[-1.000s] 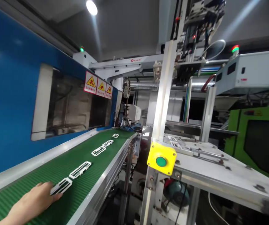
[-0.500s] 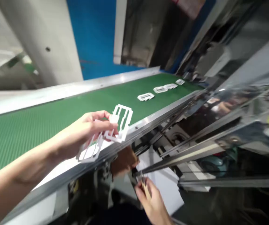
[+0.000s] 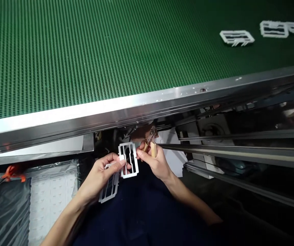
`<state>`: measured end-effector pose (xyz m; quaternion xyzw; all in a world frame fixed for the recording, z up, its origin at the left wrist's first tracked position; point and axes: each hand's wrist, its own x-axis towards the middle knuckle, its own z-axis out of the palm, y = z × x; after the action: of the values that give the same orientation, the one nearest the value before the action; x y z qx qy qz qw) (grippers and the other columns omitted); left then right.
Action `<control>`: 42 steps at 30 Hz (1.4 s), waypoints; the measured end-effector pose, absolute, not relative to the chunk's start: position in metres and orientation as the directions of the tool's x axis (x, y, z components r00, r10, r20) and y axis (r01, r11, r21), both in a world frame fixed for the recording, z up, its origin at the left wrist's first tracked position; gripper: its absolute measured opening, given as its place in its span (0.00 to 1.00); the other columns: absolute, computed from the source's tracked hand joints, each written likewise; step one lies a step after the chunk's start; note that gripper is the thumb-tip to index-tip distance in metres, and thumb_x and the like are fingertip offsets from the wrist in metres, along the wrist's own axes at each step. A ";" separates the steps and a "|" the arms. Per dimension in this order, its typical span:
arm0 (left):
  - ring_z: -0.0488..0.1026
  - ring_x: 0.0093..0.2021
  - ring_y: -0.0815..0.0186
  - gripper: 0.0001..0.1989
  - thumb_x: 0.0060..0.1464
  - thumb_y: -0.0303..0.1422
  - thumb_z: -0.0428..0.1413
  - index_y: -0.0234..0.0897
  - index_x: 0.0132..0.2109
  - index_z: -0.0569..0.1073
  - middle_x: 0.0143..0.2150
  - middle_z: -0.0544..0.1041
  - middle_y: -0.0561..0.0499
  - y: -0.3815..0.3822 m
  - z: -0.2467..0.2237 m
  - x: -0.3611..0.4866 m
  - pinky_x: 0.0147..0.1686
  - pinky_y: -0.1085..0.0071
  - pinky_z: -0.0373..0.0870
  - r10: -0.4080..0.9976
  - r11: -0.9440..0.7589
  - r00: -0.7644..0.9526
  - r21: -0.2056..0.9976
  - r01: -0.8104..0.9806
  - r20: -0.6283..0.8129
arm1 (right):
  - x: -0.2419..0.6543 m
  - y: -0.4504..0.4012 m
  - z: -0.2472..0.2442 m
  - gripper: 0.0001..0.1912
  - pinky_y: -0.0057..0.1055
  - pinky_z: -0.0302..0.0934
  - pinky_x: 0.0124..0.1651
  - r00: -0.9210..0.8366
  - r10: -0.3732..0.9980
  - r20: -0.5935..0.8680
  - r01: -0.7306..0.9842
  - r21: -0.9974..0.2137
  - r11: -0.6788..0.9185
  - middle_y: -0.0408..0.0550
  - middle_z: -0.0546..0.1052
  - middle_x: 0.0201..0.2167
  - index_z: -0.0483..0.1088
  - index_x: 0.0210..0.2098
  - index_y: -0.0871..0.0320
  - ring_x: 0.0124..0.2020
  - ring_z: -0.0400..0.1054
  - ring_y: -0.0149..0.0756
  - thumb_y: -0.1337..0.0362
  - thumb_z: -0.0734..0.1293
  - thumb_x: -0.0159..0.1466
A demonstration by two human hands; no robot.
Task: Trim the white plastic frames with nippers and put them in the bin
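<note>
- The left hand (image 3: pixel 102 177) sits low in the view, reaching rightward, its fingers (image 3: pixel 112 159) curled and closed in a firm pinch.
- The right hand (image 3: pixel 155 161) sits just beside it, reaching leftward and closed in a grip, with its fingertips (image 3: pixel 140 154) almost meeting those of the left hand.
- The left forearm (image 3: pixel 67 215) is bare and rises from the bottom edge, angled up and to the right.
- The right forearm (image 3: pixel 190 199) is also bare and runs up and to the left from the lower right.
- Both wrists are slightly bent, and the two arms converge into a narrow V with the hands close together at its point.
</note>
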<state>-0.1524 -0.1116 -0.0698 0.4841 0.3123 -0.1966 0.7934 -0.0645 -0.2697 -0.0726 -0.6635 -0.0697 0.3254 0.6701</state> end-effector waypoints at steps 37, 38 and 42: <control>0.62 0.28 0.70 0.14 0.53 0.43 0.54 0.36 0.34 0.70 0.28 0.69 0.53 -0.121 -0.067 -0.173 0.29 0.73 0.59 0.009 0.279 0.757 0.729 0.625 -0.653 | -0.052 -0.277 -0.069 0.06 0.29 0.61 0.35 0.756 0.554 -0.348 -0.242 -0.935 -0.257 0.43 0.70 0.27 0.63 0.34 0.59 0.29 0.65 0.31 0.64 0.64 0.57; 0.62 0.29 0.69 0.14 0.53 0.44 0.54 0.36 0.34 0.70 0.28 0.69 0.53 -0.121 -0.067 -0.173 0.30 0.73 0.59 -0.002 0.262 0.756 0.730 0.632 -0.654 | -0.050 -0.277 -0.066 0.06 0.28 0.61 0.34 0.740 0.573 -0.353 -0.227 -0.932 -0.281 0.43 0.70 0.27 0.63 0.34 0.59 0.28 0.65 0.31 0.64 0.64 0.57; 0.61 0.28 0.69 0.15 0.52 0.45 0.54 0.36 0.33 0.72 0.27 0.67 0.54 -0.121 -0.065 -0.171 0.29 0.73 0.57 -0.022 0.172 0.767 0.753 0.635 -0.641 | -0.045 -0.277 -0.057 0.06 0.25 0.57 0.31 0.623 0.705 -0.339 -0.037 -0.913 -0.407 0.40 0.68 0.25 0.64 0.30 0.59 0.26 0.61 0.28 0.64 0.66 0.56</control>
<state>-0.1710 -0.1207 -0.0648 0.6020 0.2545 -0.2275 0.7218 -0.0447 -0.2771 -0.0573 -0.7512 -0.2223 0.3730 0.4972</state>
